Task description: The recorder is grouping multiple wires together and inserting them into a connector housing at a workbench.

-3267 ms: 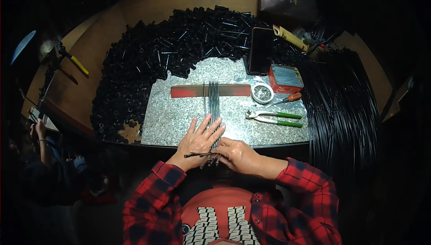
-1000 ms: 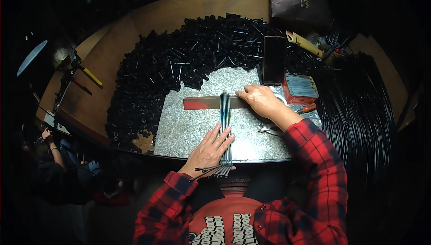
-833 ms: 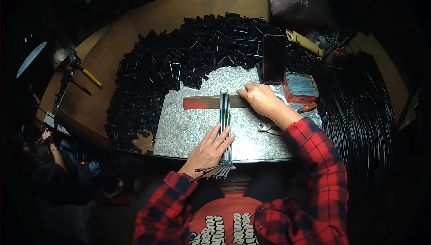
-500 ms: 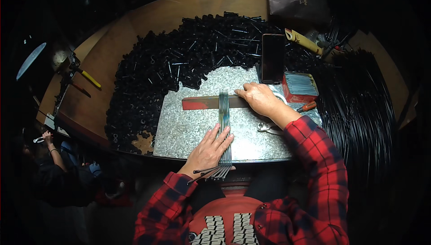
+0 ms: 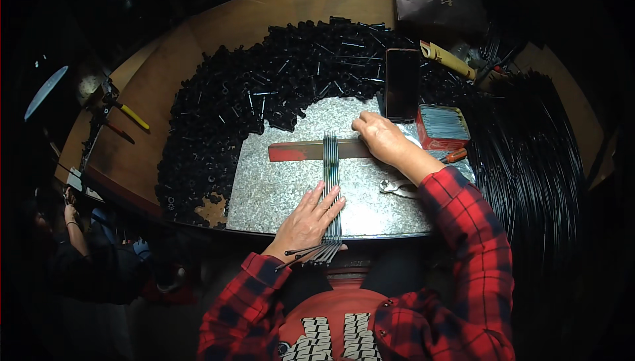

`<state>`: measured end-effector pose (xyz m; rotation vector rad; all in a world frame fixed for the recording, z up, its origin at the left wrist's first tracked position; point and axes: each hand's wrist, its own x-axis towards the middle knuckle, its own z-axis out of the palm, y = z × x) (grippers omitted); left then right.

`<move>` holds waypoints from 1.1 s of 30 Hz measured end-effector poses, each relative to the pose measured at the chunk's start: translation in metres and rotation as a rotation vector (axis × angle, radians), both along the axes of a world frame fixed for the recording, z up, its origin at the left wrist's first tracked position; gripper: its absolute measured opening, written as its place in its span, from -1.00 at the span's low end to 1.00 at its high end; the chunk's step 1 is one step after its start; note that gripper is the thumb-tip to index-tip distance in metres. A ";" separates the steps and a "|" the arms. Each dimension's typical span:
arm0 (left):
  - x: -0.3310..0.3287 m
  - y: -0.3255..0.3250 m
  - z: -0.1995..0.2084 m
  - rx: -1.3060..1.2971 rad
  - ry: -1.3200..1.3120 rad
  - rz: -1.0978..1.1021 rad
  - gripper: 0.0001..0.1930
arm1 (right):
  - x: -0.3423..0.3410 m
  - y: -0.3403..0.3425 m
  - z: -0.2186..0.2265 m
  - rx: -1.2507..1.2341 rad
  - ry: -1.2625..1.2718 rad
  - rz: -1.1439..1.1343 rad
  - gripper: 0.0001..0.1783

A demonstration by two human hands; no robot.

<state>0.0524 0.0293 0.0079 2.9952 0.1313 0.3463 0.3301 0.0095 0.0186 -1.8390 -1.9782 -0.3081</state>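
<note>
A row of thin dark metal rods [image 5: 331,169] lies side by side across a flat bar with a red-painted end [image 5: 291,152]. My left hand [image 5: 306,222] rests over the near part of the rods, fingers stretched along them and a fingertip showing beneath, holding them at the slab's front edge. Their near ends fan out past that edge. My right hand [image 5: 383,137] is closed, with thumb and fingertips together just behind the bar, right of the rods' far ends. Whatever may be between those fingertips is too small to make out.
A speckled stone slab [image 5: 264,192] lies beneath. Black tubular parts [image 5: 218,110] heap behind and left. Rightward are a phone [image 5: 401,86], a red box of thin pieces [image 5: 442,139], pliers [image 5: 397,189], an orange-handled tool [image 5: 456,155] and long black rods [image 5: 536,156]. Another person's arm [image 5: 76,229] shows far left.
My right hand has moved back a little, off the bar, its fingers curling more. My left hand and the rods stay put. The other person's hand at far left has shifted.
</note>
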 end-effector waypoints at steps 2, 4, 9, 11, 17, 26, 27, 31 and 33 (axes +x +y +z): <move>-0.001 0.002 -0.003 0.001 -0.021 -0.008 -0.11 | 0.004 -0.001 0.002 -0.032 0.042 -0.003 -0.92; -0.002 0.002 -0.003 -0.004 -0.021 -0.003 -0.10 | 0.004 -0.001 0.002 -0.044 0.015 0.030 -0.91; -0.001 0.001 0.001 -0.018 -0.018 -0.010 -0.05 | 0.006 0.001 -0.005 -0.030 -0.042 0.040 -0.89; -0.001 0.000 0.005 -0.037 0.011 -0.010 -0.02 | 0.007 0.002 -0.005 -0.045 -0.040 0.022 -0.89; -0.002 0.000 0.005 -0.038 0.009 -0.007 -0.02 | 0.006 -0.002 0.001 -0.057 -0.022 0.070 -0.89; -0.001 0.000 0.005 -0.046 -0.001 -0.007 -0.02 | 0.004 0.002 0.007 -0.055 0.014 0.113 -0.91; -0.001 0.001 0.005 -0.046 -0.001 -0.008 -0.02 | 0.003 0.003 0.006 -0.055 0.014 0.112 -0.91; -0.001 0.001 0.005 -0.041 0.005 -0.004 -0.02 | 0.000 0.007 0.006 -0.013 -0.030 0.131 -0.90; -0.001 0.001 0.004 -0.045 0.005 0.000 -0.02 | -0.001 0.008 0.006 -0.021 -0.030 0.130 -0.89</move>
